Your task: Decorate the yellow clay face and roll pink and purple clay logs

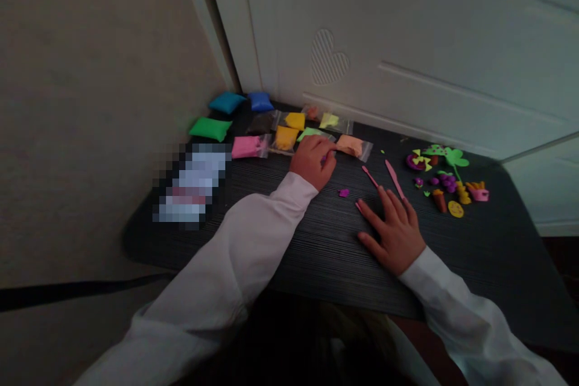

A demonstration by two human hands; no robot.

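Purple clay lump [344, 193] on counter [325, 247], near-right of our left hand [312, 160], curled round purple bit [324, 158]; closer to our right hand [397, 232], spread wide, gripping nothing visible. Long axis unclear.

Texts, labels, brands, numbers: none legible. The screen-like rectangle [194, 184] at the left of the dark table [335, 259] is masked by coarse pixel blocks, and any writing on it is hidden. On the small clear bags [246, 146] of coloured material, no print can be made out.
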